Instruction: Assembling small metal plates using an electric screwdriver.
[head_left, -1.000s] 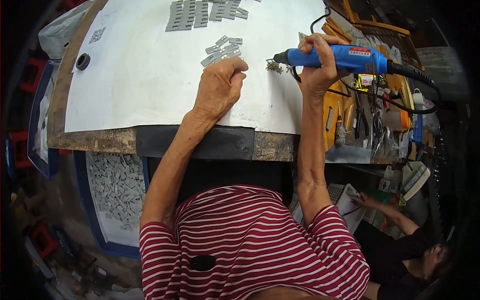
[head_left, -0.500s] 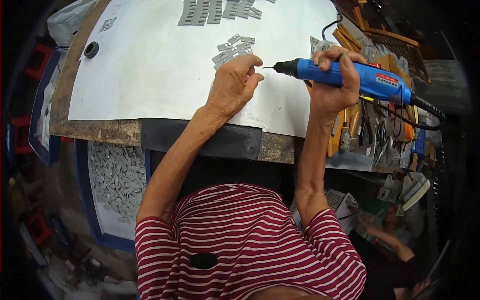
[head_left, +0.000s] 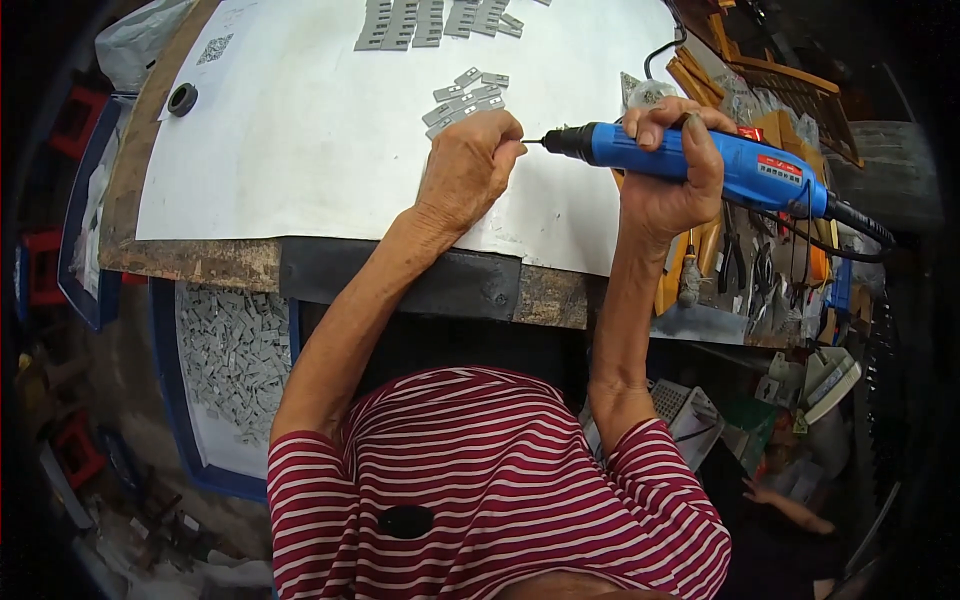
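Blue rotary tool (head_left: 700,160) in right grip (head_left: 670,175), tip touching left grip (head_left: 465,170)

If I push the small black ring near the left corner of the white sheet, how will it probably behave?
The black ring lies flat on the white sheet, so it would probably slide, not roll. Set on its edge, its round shape could let it roll away. It looks small and thin, so it is likely light. I cannot tell whether it is stiff or soft.

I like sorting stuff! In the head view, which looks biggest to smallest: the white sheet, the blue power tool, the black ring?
1. White flat sheet
2. Blue corded power tool
3. Small black ring

The gaps are plain, despite the tool's nearness.
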